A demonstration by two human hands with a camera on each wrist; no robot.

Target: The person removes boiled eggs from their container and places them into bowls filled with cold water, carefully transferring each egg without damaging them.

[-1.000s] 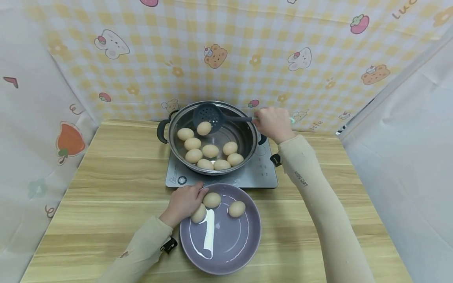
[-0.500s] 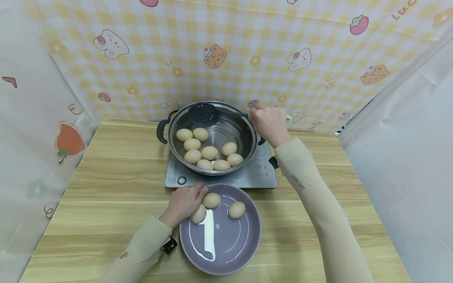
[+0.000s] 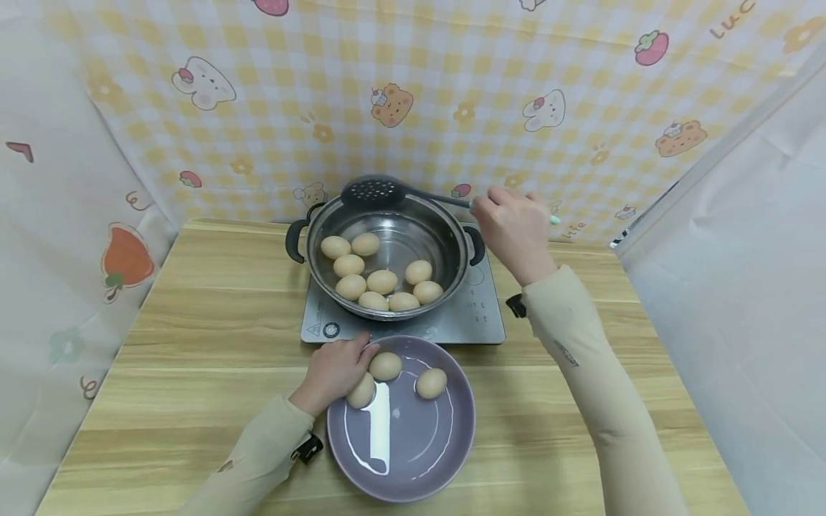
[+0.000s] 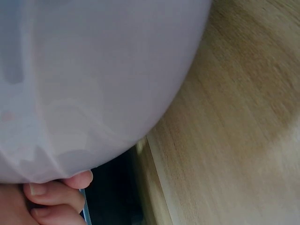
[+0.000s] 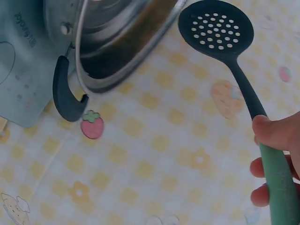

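Observation:
My right hand (image 3: 515,228) grips the green handle of a dark slotted skimmer (image 5: 216,29). In the head view the skimmer's round head, bare of eggs, hovers over the far rim of the steel pot (image 3: 426,233). Several brown eggs (image 3: 382,281) lie on the pot's bottom, mostly at the left and front. My left hand (image 3: 335,369) holds the upper left rim of a purple plate (image 3: 445,459), fingers (image 4: 58,197) curled under its edge in the left wrist view. On that plate rest 3 eggs (image 3: 431,383), two of them close beside the hand.
Beneath the pot is a flat grey induction cooker (image 3: 464,331) on a wooden table (image 3: 213,322). Black side handles (image 3: 295,240) stick out from the pot. A yellow checked cloth (image 3: 271,129) hangs right behind it, with white sheets at both sides.
An egg rolled off the skimmer into the pot. My right hand then raised the skimmer from inside the pot to above its far rim, shifting slightly right. The left hand stayed put.

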